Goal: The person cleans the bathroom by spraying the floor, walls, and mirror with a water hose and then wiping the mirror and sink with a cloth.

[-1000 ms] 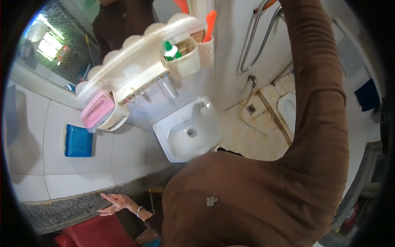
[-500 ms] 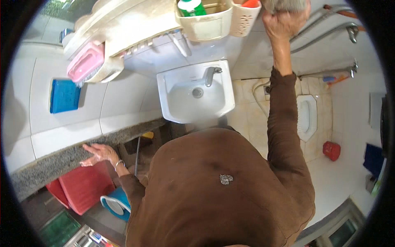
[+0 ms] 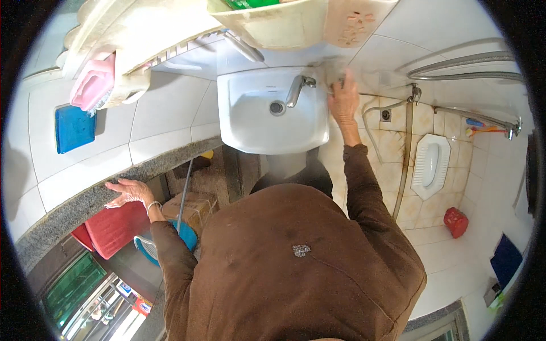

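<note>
My right hand [image 3: 344, 102] is at the right side of the white washbasin [image 3: 227, 128], close to the tiled wall. Under its fingers is a grey cloth [image 3: 334, 71], smeared by motion and hard to make out. A silver tap [image 3: 295, 91] stands on the basin just left of that hand. My left hand [image 3: 132, 191] rests at the speckled stone ledge [image 3: 68, 224], fingers spread and holding nothing. White suds cling to it, and a bracelet circles the wrist.
Above the basin hang a cream caddy [image 3: 278, 28] and a pink brush [image 3: 94, 85]. A blue box [image 3: 75, 129] is on the left wall. To the right are hoses [image 3: 460, 68], a squat toilet [image 3: 430, 165] and a red bucket [image 3: 456, 222]. A blue bin [image 3: 185, 233] stands below left.
My right hand has come down with the grey cloth from high on the wall to beside the basin. My left hand stays at the ledge, and the whole view has shifted.
</note>
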Demonstrator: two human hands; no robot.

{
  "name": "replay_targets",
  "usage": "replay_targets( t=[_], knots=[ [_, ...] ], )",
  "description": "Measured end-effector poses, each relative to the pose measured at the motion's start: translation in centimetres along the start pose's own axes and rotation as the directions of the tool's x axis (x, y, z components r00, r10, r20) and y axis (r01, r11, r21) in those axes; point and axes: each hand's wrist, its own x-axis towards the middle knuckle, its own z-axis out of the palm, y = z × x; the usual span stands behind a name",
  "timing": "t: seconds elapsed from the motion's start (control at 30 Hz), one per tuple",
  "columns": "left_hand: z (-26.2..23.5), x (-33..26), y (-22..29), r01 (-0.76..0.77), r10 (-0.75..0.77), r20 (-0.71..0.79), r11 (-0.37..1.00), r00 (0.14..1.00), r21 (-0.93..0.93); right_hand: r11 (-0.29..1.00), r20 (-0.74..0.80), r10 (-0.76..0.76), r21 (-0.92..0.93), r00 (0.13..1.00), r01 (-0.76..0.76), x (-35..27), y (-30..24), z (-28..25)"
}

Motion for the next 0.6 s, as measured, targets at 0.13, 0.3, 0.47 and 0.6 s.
replay_targets(
  t=[0.13, 0.3, 0.47, 0.6],
  knots=[
    [0.9, 0.2, 0.0, -0.017, 0.016, -0.046, 0.999, 0.999, -0.034, 0.991, 0.295, 0.114, -0.097, 0.949, -0.089, -1.2, -2.3, 0.5],
    [1.2, -0.5, 0.0, 0.090, -0.090, 0.003, 0.992, 0.996, -0.086, 0.987, 0.369, 0.051, -0.163, 0.928, 0.011, -3.9, -3.0, -0.9],
    [1.6, -0.5, 0.4, 0.045, -0.060, -0.091, 0.986, 0.994, -0.159, 0.944, 0.477, -0.273, -0.036, 0.835, 0.329, -8.3, -4.4, -5.3],
    [2.0, -0.6, 0.2, -0.007, -0.027, -0.178, 0.982, 0.984, -0.187, 0.963, 0.647, -0.256, 0.235, 0.718, 0.131, -8.2, -6.0, -7.7]
  ],
)
